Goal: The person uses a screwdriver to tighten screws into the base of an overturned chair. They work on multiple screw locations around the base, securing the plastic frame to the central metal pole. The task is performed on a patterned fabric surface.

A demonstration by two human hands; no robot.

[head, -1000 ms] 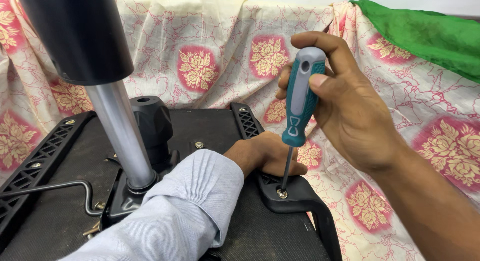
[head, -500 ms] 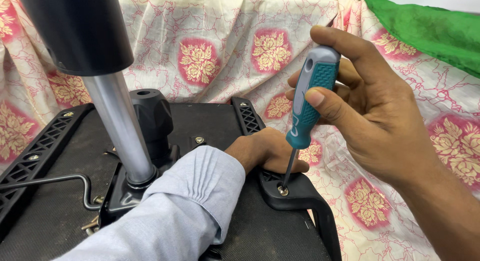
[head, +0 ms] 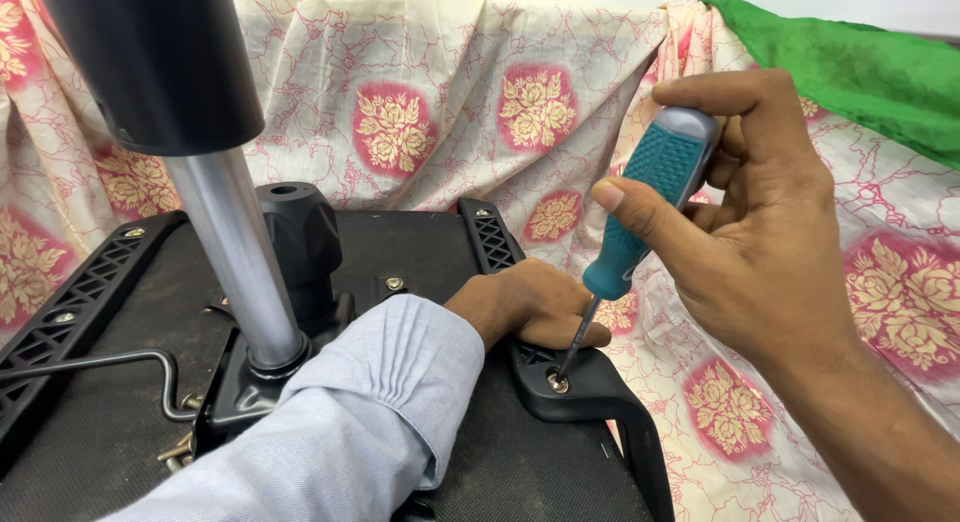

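Compared with half a second earlier, the right hand is sitting slightly higher and nearer the camera, with the teal and grey rubber-handled screwdriver leaning at much the same tilt; the left hand is staying put. The right hand is grasping the screwdriver handle, thumb pressing along its front and fingers curling behind. The thin steel shaft is running down and leftward from that hand, its tip sitting in the small silver screw on the black plastic armrest bracket. The left hand, in a pale blue shirt sleeve, is lying clenched loosely over the bracket just above the screw, fingers touching the plastic beside the shaft.

The bracket is curving off the right edge of the upturned black office chair seat base, below the right hand. Left of the left hand, the shiny metal gas-lift column is rising close by, narrowing the room on that side; a bent black lever rod is lying further left.

The seat is resting on a cream cloth with pink and gold flower patches, spreading behind and under both hands. A green cloth is lying above the right hand.
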